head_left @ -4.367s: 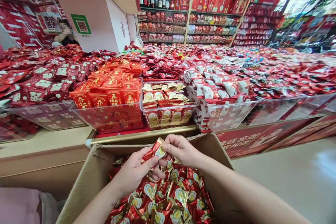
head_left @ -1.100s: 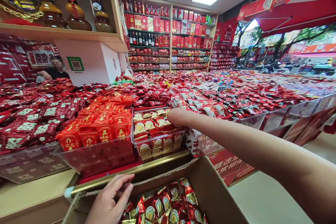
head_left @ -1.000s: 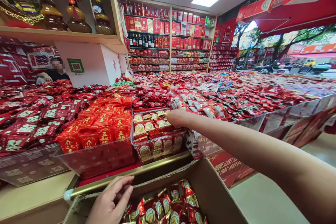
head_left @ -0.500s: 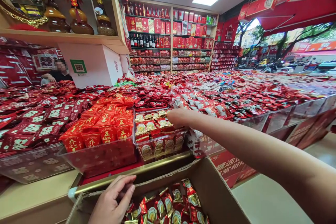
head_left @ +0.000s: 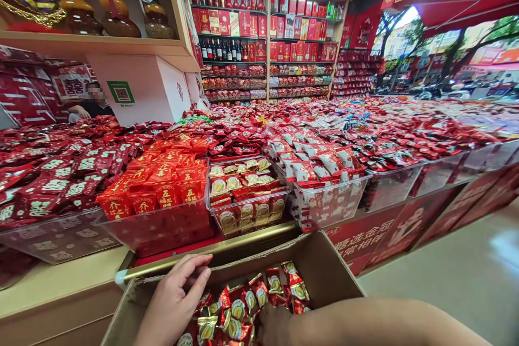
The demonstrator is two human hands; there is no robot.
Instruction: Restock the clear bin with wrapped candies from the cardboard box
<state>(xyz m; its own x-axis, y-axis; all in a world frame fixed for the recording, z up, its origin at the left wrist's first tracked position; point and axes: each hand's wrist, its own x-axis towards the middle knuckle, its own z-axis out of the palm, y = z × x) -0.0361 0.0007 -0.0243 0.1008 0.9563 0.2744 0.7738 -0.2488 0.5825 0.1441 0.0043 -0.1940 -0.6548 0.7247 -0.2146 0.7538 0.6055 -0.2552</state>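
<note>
A cardboard box stands at the bottom of the view, in front of the display. In it lie many red-and-gold wrapped candies, each with a round pale label. My left hand grips the box's far rim near its left corner, thumb on the inner side. My right hand reaches down among the candies from the right; it is dark and blurred, and its fingers are hidden. Beyond the box, a clear plastic bin holds rows of the same candies, with a lower patch toward its front.
An orange-red packet bin is left of the candy bin, a white-and-red packet bin right. A gold rail runs along the counter front. A cabinet overhangs at upper left. A person sits behind.
My right hand has moved from the display bin down into the cardboard box. My left hand stays at the box's rim. The view has shifted slightly.
</note>
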